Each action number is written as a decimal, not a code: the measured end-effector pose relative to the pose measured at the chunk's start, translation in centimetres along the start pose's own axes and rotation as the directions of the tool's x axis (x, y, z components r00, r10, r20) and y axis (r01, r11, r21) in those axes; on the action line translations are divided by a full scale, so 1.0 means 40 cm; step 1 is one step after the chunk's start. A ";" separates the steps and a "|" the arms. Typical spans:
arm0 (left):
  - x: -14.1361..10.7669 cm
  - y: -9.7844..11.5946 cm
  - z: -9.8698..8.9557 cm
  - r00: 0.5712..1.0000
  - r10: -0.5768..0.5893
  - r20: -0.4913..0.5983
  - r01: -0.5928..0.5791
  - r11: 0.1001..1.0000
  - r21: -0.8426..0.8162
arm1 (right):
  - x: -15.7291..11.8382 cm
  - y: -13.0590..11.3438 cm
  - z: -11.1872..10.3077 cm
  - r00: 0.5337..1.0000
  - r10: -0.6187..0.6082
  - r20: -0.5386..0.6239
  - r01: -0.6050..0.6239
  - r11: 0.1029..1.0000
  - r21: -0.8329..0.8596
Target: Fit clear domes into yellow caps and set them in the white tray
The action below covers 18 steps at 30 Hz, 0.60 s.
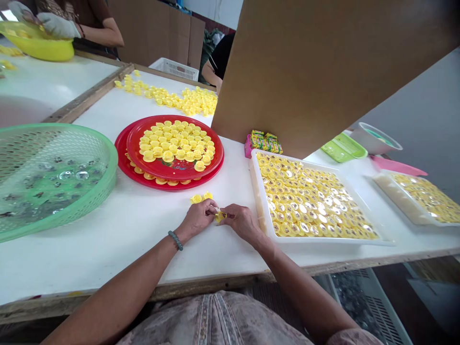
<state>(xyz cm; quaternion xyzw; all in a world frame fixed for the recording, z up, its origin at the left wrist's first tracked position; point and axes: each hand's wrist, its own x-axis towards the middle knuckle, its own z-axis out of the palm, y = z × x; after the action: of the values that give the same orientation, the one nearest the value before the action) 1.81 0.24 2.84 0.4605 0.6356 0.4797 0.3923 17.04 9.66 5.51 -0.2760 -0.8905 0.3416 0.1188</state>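
Between my two hands, just above the white table, is a small yellow plastic piece [220, 217] shaped like a tiny cup. My left hand [199, 218] pinches at its left side, where a small pale bit shows between the fingertips. On the other side my right hand [240, 220] grips the same piece with thumb and fingers. Two more loose yellow pieces [196, 198] lie just beyond my left hand. Stacked red trays [168, 173] behind them carry many such pieces. To the right, a white tray [261, 201] is filled with yellow pieces that have shiny clear tops.
A green basket [104, 158] of small clear parts stands at left. A cardboard panel [305, 72] rises behind the white tray, with small packets [266, 142] at its foot. More yellow pieces [197, 100] lie far back. A gloved co-worker [59, 25] handles a yellow bowl [53, 50].
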 end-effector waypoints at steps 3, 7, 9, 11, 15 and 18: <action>0.000 0.006 0.004 0.996 -0.082 0.014 0.084 0.988 -0.131 | 0.013 -0.005 -0.006 0.999 -0.038 0.002 0.038 0.999 -0.027; -0.001 0.013 0.015 0.978 -0.208 -0.021 0.197 0.951 -0.240 | 0.017 -0.006 -0.008 0.999 -0.018 0.028 0.018 0.999 -0.029; 0.001 0.013 0.019 0.970 -0.241 -0.037 0.225 0.943 -0.245 | 0.012 -0.002 -0.002 0.999 0.002 0.041 -0.002 1.000 0.014; 0.003 0.009 0.021 0.963 -0.268 -0.036 0.252 0.937 -0.243 | 0.002 0.007 0.011 0.999 0.024 0.021 -0.026 0.996 0.088; 0.008 0.004 0.024 0.950 -0.311 -0.021 0.293 0.914 -0.283 | -0.018 0.033 0.041 0.997 0.055 -0.057 -0.039 0.965 0.258; 0.007 0.008 0.025 0.941 -0.339 -0.004 0.318 0.886 -0.339 | -0.024 0.045 0.050 0.996 0.073 -0.056 -0.053 0.955 0.291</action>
<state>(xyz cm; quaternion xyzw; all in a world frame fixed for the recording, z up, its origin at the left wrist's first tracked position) 2.76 0.79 2.92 0.2578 0.6261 0.5211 0.5197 17.75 9.14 2.78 -0.2950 -0.8174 0.4624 0.1761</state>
